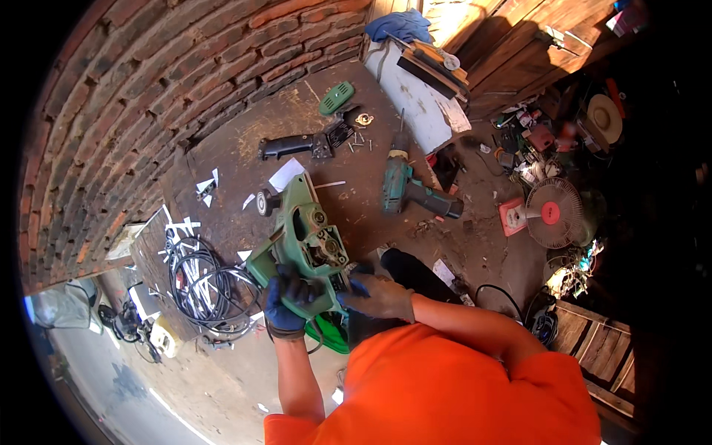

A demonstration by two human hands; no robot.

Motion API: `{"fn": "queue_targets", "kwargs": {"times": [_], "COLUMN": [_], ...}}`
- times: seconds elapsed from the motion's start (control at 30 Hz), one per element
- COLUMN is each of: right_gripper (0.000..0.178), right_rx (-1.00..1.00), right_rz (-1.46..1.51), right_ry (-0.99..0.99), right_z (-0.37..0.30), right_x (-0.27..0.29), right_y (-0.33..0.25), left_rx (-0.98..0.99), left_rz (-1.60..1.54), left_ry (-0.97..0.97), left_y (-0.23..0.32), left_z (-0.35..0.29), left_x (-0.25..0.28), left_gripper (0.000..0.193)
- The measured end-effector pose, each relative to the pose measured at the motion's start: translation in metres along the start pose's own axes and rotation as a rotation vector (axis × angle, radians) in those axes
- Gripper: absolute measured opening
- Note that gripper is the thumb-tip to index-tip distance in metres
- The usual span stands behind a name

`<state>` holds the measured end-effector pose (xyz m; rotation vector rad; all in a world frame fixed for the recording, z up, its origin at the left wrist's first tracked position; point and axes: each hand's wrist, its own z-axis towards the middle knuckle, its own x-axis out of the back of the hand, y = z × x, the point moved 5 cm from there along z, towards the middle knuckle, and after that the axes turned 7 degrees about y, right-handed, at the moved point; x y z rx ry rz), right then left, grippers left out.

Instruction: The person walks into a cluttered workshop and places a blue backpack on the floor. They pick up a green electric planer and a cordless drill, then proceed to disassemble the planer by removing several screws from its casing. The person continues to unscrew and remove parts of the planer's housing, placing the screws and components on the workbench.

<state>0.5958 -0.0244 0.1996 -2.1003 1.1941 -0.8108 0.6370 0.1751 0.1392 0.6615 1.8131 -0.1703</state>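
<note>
A green power tool (302, 236) with its side opened up tilts over the near edge of the work table (230, 165). Metal parts show inside it, and a round black knob sticks out at its far end. My left hand (288, 298), in a dark blue glove, is closed around the tool's near left part. From the right, my gloved right hand (377, 295) grips the near right end, its fingertips partly hidden by the tool. Beyond the tool lie a black handle piece (298, 145), a green vented cover (337, 98), several screws (359, 142) and a small brass-coloured part (364, 119).
A teal cordless drill (404, 185) lies right of the tool. Coiled black cable and white paper strips (200, 278) sit at the left. A brick wall (148, 89) bounds the far left. Rightward are a fan (555, 213) and cluttered parts on the ground.
</note>
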Motion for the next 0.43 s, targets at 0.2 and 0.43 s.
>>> {"fn": "queue_targets", "kwargs": {"times": [0.2, 0.43], "right_gripper": [0.054, 0.061], "right_rx": [0.042, 0.011], "right_rz": [0.044, 0.005], "right_ry": [0.191, 0.326], "right_z": [-0.031, -0.051], "right_x": [0.000, 0.017], "right_y": [0.072, 0.151], "left_rx": [0.041, -0.074], "left_rz": [0.544, 0.921], "left_ry": [0.172, 0.301], "left_y": [-0.012, 0.001], "left_z": [-0.007, -0.007], "left_x": [-0.022, -0.045], "left_gripper": [0.029, 0.028]}}
